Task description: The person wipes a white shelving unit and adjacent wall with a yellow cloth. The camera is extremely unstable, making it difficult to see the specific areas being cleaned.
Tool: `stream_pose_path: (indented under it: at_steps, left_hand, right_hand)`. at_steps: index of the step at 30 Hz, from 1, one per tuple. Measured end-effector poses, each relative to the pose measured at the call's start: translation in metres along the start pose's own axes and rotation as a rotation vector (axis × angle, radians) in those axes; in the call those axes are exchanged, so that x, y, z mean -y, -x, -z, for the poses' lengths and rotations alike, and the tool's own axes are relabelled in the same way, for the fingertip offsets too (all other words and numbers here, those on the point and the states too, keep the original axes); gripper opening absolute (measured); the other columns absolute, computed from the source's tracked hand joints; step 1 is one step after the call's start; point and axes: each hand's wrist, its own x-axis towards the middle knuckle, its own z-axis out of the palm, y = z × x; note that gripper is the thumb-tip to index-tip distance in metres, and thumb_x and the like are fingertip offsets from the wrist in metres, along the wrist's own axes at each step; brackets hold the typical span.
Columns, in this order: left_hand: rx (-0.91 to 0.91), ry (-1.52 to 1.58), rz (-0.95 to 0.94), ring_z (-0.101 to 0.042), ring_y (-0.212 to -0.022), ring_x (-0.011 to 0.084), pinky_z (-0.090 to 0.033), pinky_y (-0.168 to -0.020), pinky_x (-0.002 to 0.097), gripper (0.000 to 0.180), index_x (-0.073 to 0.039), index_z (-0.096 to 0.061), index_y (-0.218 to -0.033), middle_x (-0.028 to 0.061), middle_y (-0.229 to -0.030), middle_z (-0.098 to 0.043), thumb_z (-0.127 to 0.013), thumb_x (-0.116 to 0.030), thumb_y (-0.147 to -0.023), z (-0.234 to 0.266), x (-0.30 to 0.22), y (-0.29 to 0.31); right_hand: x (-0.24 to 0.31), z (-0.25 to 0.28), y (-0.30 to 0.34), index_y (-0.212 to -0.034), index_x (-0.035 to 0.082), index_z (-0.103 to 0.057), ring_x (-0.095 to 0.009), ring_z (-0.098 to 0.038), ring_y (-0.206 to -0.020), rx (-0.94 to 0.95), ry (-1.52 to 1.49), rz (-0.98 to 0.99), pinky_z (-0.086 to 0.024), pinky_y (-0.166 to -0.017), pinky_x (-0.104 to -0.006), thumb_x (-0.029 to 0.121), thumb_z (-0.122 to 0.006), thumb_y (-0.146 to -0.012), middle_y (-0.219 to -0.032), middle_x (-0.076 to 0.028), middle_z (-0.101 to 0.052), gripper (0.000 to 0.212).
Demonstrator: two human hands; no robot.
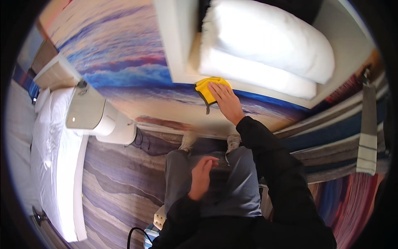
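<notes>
My right hand [223, 99] presses a folded yellow cleaning cloth [209, 88] with a dark edging against the front edge of a white wall niche [182, 77]. The fingers lie over the cloth, and one corner of it hangs down. Inside the niche, just beyond the hand, thick white folded bedding [269, 45] is stacked. My left hand [201, 176] hovers over my lap, apart from everything around it. Its fingers are loosely bent with the thumb apart, and I see nothing in them.
A bed with white sheets [62, 166] runs along the left, beside a rounded white bedside table [88, 108]. Cables [143, 139] lie on the wavy-patterned carpet [120, 174]. To the right hangs a grey strap-like strip [368, 124]. A beige box with holes [159, 218] stands near my left leg.
</notes>
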Motion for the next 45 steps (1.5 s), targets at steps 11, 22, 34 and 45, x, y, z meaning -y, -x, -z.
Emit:
stream_pose_path:
  at_steps: [11, 22, 34, 45]
  left_hand:
    - [0.339, -0.178, 0.061, -0.060, -0.094, 0.0107, -0.044, -0.084, 0.0244, 0.027, -0.002, -0.062, -0.108, 0.0039, -0.102, -0.065, -0.043, -0.020, -0.103, -0.111, 0.017, 0.011]
    - [0.336, -0.175, 0.084, -0.061, -0.095, 0.0112, -0.044, -0.085, 0.0240, 0.026, -0.001, -0.062, -0.109, 0.0049, -0.105, -0.065, -0.044, -0.019, -0.103, -0.108, 0.028, -0.005]
    - [-0.021, -0.093, 0.039, -0.063, -0.090, 0.0149, -0.048, -0.082, 0.0266, 0.021, 0.000, -0.065, -0.104, 0.0091, -0.093, -0.067, -0.049, -0.012, -0.100, 0.003, 0.023, -0.010]
    - [-0.104, -0.101, 0.026, -0.060, -0.091, 0.0111, -0.045, -0.082, 0.0249, 0.023, -0.001, -0.063, -0.105, 0.0042, -0.096, -0.064, -0.044, -0.013, -0.102, 0.016, 0.005, -0.010]
  right_hand:
    - [-0.179, 0.073, 0.236, -0.142, 0.000, -0.038, -0.039, -0.029, -0.139, -0.083, 0.136, -0.512, -0.024, -0.114, -0.0496, 0.000, -0.057, -0.079, -0.150, -0.020, -0.033, 0.066]
    - [-0.118, 0.051, 0.170, -0.146, 0.003, -0.034, -0.039, -0.028, -0.140, 0.021, 0.059, -0.316, -0.024, -0.114, -0.0511, 0.005, -0.061, -0.076, -0.152, -0.015, -0.032, 0.075]
    - [0.069, -0.034, -0.071, -0.146, 0.003, -0.034, -0.026, -0.036, -0.134, -0.108, -0.177, 0.001, -0.027, -0.113, -0.0419, 0.006, -0.054, -0.082, -0.150, -0.009, -0.036, 0.067]
    - [0.033, -0.030, -0.039, -0.147, 0.006, -0.035, -0.020, -0.040, -0.134, -0.056, -0.163, 0.078, -0.027, -0.114, -0.0368, 0.005, -0.049, -0.085, -0.147, -0.005, -0.041, 0.064]
